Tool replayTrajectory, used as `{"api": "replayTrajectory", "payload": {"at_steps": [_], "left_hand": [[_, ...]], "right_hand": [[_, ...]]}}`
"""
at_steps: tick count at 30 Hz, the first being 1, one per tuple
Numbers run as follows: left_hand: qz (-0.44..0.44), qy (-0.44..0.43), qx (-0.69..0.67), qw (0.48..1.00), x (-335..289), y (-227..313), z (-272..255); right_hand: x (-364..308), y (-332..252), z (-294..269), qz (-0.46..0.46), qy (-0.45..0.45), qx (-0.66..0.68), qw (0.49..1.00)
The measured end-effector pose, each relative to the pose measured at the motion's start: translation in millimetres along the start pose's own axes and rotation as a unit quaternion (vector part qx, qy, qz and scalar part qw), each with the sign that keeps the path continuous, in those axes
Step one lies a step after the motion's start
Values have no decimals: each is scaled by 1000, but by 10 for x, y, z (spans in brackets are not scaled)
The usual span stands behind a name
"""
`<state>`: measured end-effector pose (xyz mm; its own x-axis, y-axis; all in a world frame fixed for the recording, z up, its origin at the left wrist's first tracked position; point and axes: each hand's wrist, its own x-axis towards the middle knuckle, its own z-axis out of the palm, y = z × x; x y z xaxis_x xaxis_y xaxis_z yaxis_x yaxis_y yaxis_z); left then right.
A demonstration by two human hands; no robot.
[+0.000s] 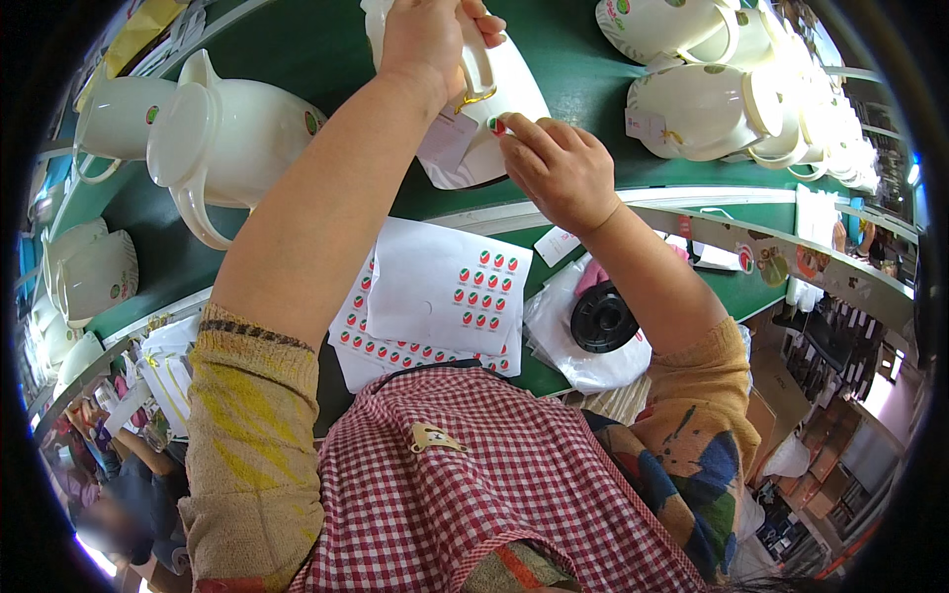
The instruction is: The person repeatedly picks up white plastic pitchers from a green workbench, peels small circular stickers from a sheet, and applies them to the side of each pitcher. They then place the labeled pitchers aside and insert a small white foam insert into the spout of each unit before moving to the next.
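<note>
A white jug (514, 84) lies tilted on the green work surface in front of me, its top cut off by the picture's upper edge. My left hand (430, 44) is closed on it near the handle (476, 64); part of its grip is hidden. A paper tag (450, 138) hangs by a gold cord from the handle. Between thumb and forefinger my right hand (563, 168) pinches a small round red-and-green sticker (496, 126), right at the jug's side. Closer to me lie white sheets (415, 287) with rows of similar stickers.
More white jugs stand at the left (252, 138) and right (692, 109), several in a row. A black round disc (603, 318) rests on clear plastic bags (563, 341) beside the sheets. A pale rail (652, 201) crosses the green surface. Another person (138, 504) is at lower left.
</note>
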<state>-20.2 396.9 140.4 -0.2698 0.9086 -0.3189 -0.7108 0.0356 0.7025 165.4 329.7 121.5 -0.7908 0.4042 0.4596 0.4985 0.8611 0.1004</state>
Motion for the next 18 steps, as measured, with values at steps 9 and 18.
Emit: {"api": "replayTrajectory", "payload": {"at_steps": [9, 18], "left_hand": [[-1, -11, -19, 1000, 68, -35, -53], [-107, -76, -4, 991, 89, 104, -108]], "right_hand": [[-87, -92, -17, 57, -26, 29, 998], [-236, -33, 133, 244, 26, 74, 967]]}}
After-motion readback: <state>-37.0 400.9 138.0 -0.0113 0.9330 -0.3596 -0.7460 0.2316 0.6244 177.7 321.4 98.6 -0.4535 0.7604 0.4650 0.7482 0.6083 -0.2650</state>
